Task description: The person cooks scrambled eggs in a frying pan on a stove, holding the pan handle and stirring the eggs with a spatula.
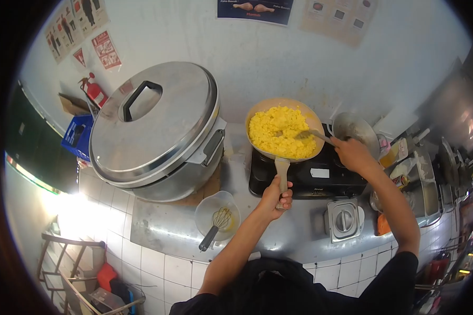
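A frying pan (pixel 253 145) with a pale beige inside sits on the left side of a black gas stove (pixel 265 181). Yellow scrambled eggs (pixel 278 126) fill much of it. My left hand (pixel 276 198) is closed around the pan's handle (pixel 282 170), which points toward me. In my right hand (pixel 353 155) is a spatula (pixel 320 136), its blade pushed into the right part of the eggs. The exact shape of the blade is partly hidden by egg.
A large lidded metal pot (pixel 157 131) stands left of the stove. Nearer me are a bowl (pixel 202 212) with a whisk (pixel 215 228) and a lidded steel container (pixel 344 219). Another pan (pixel 355 128) sits at the stove's right. Bottles and trays crowd the far right.
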Tool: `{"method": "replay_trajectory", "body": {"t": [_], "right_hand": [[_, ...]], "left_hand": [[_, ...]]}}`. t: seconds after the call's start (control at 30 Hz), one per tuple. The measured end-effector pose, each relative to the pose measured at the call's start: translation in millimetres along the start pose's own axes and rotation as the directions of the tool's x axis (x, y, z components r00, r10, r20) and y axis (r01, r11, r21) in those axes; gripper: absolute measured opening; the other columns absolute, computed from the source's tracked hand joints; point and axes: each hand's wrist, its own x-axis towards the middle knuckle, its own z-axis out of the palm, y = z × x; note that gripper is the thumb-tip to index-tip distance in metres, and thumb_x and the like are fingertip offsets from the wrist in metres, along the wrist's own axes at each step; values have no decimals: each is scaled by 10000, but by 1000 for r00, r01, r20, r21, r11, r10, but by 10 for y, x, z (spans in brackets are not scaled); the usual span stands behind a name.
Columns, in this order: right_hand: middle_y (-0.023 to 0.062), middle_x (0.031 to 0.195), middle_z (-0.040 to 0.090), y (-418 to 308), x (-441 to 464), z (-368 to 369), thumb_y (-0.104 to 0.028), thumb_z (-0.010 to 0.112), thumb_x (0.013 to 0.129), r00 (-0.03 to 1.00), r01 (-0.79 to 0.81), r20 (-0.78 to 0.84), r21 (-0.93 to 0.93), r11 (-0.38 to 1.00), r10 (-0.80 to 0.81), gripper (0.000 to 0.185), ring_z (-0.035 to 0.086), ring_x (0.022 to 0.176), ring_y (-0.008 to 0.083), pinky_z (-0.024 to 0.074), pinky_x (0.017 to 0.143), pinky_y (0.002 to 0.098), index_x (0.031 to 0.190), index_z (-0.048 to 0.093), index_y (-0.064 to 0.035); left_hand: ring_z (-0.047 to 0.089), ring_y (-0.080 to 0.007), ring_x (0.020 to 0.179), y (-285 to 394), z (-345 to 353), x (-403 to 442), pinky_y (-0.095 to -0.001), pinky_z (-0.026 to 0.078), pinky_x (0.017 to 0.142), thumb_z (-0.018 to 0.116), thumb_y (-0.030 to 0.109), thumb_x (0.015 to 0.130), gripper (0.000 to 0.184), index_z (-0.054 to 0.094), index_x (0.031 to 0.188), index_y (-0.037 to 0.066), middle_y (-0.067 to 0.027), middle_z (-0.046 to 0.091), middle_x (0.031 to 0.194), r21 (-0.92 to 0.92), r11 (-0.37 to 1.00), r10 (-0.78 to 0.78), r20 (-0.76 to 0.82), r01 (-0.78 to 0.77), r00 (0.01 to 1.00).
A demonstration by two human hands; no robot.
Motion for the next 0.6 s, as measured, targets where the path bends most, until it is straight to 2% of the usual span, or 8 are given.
{"method": "replay_trajectory", "body": {"t": [0.03,0.13,0.23,0.3,0.4,0.5,0.6], "right_hand": [[219,781,632,-52,-190,-166,-141,524,862,1000,-5,24,-18,1000,5,410,634,720,408,510,637,497,1265,481,-206],[220,759,634,-548,-543,-509,-153,516,881,991,63,117,32,997,-67,378,625,692,415,506,625,508,1259,494,-145],[211,785,641,-805,-449,-4,-122,521,862,994,94,45,136,986,-100,398,637,668,393,514,604,488,1259,493,-121],[204,807,646,-925,-161,230,-100,529,836,998,29,-60,105,994,-23,444,650,698,378,519,615,481,1277,476,-113],[191,793,647,-732,363,517,-93,525,827,984,-75,-159,59,995,84,444,654,722,375,524,626,473,1268,468,-102],[180,789,646,-313,594,637,-92,530,820,980,-133,-149,17,991,134,486,657,732,367,528,633,464,1299,446,-113],[182,772,644,-185,266,429,-90,537,816,988,-77,-143,-109,991,61,518,660,715,352,527,621,468,1323,436,-127]], "left_hand": [[286,-75,426,10,4,0,-239,270,407,280,499,983,438,442,952,94,28,320,575,-1,1000,-4,1,4,1000],[285,-73,426,26,19,-13,-239,273,409,276,500,983,436,440,951,98,32,316,572,2,1000,-26,0,26,1000],[297,-67,420,23,61,-53,-224,262,378,294,462,989,410,449,947,85,32,332,568,21,1000,-10,-30,11,999],[297,-69,419,14,54,-45,-223,257,374,296,459,989,408,450,946,83,31,334,570,17,1000,-1,-31,2,1000],[297,-71,419,2,48,-33,-222,251,369,301,454,990,405,450,945,80,28,336,572,-7,1000,13,-28,-14,1000],[296,-73,419,10,41,-34,-222,252,370,305,453,990,405,450,945,77,26,338,575,-24,1000,18,-21,-19,1000],[295,-74,419,7,28,-39,-223,254,373,307,457,990,407,450,947,78,25,338,575,-38,999,20,-5,-20,1000]]}}
